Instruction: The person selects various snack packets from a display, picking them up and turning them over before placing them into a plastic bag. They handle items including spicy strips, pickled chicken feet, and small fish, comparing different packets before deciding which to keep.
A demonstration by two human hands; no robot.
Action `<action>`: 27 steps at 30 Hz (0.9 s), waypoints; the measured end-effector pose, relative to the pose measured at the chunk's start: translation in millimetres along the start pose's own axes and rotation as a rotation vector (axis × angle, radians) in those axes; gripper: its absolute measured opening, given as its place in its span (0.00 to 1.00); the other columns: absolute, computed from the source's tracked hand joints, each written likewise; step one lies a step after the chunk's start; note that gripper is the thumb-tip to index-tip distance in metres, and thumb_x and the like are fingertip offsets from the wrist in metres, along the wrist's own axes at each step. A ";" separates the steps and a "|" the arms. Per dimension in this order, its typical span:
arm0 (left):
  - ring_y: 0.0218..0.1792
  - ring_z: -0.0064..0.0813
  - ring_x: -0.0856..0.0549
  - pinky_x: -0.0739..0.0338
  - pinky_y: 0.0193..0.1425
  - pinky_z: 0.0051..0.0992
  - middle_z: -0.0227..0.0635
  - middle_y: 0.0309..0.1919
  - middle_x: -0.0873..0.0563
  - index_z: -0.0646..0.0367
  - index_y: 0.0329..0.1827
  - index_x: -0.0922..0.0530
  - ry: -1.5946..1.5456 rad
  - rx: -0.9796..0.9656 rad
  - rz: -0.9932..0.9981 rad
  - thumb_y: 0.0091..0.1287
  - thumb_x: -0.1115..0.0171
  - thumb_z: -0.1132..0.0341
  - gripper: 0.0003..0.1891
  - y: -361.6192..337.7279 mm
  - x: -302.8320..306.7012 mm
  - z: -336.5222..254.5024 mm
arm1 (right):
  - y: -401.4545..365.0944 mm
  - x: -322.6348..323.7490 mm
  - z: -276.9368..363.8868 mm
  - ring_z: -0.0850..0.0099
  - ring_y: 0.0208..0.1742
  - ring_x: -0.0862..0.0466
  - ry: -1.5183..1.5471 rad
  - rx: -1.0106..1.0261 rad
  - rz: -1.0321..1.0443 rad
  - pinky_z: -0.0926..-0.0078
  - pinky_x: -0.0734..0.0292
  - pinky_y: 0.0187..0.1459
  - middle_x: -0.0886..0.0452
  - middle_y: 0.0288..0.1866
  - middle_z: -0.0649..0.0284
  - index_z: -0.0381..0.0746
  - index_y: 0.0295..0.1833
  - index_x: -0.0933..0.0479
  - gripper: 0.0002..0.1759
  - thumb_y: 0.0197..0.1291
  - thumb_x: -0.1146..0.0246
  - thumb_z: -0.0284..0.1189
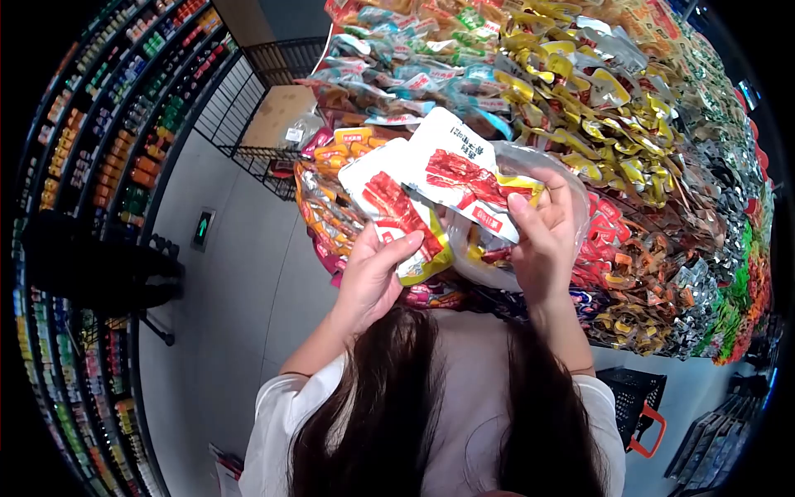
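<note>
Shop aisle, person stands at a bulk snack counter [662, 273] that fills the upper right of the frame. Left hand [373, 277] is closed round the lower edge of the left packet [385, 195], white with a red meat print, thumb on the front. Right hand [542, 240] pinches the right packet [460, 170], same white and red kind, fingers curled on its lower right corner. Both packets are at frame centre, lifted clear of the pile, overlapping at their inner edges.

A clear plastic bag [573, 195] hangs behind and under the right hand. Cannot tell whether that hand also grips its rim. A few yellow and red sachets [489, 251] show through its wall.

Progress, judged from how things lie: two packets are picked and in the hands, and some goods sit in the bag. Neither held packet is inside the bag yet.

Surface: the counter is heaped with loose packets [629, 108], blue-green at top centre, yellow to the right, silver, red and green toward the right edge.

Room: pale floor [240, 273] at centre left with a small green arrow sign [201, 228]. Curved drinks shelves [124, 108] run down the left edge. A black wire rack [240, 91] with a cardboard box [277, 112] beside it stands at top centre-left. A black basket [638, 398] with an orange handle sits at lower right.
</note>
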State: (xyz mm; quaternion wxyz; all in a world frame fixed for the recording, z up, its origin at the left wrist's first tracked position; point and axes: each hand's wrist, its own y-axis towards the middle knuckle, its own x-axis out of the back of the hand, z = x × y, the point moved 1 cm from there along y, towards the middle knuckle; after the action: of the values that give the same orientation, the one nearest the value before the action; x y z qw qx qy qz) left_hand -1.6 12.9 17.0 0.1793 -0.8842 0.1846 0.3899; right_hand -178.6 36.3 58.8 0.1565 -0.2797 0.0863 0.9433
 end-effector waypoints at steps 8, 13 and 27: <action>0.56 0.34 0.24 0.29 0.61 0.36 0.45 0.55 0.26 0.65 0.62 0.40 -0.224 0.024 0.087 0.66 0.51 0.75 0.20 -0.4 -3.8 -6.0 | -15.6 1.4 -35.3 0.78 0.41 0.23 -0.167 -0.091 0.127 0.80 0.24 0.43 0.30 0.40 0.65 0.38 0.41 0.38 0.18 0.52 0.37 0.13; 0.50 0.29 0.20 0.25 0.56 0.32 0.40 0.50 0.21 0.66 0.57 0.33 -0.067 0.008 0.020 0.64 0.45 0.74 0.18 3.6 -2.3 -4.0 | -15.9 0.8 -32.0 0.78 0.43 0.23 -0.305 -0.146 0.300 0.81 0.24 0.43 0.27 0.43 0.63 0.36 0.43 0.37 0.17 0.53 0.36 0.16; 0.42 0.23 0.18 0.23 0.47 0.24 0.36 0.43 0.17 0.67 0.50 0.27 0.257 -0.153 -0.056 0.59 0.37 0.77 0.16 4.0 -2.9 -4.5 | -15.6 6.3 -19.4 0.76 0.23 0.26 -1.018 -0.029 0.463 0.76 0.34 0.27 0.25 0.22 0.60 0.34 0.32 0.21 0.12 0.51 0.31 0.33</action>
State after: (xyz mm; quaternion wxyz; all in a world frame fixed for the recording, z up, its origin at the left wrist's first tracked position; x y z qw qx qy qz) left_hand -2.4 7.9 21.4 0.0971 -0.9426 0.1513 0.2814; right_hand -168.5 47.6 38.1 -0.0365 0.2353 0.0457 0.9702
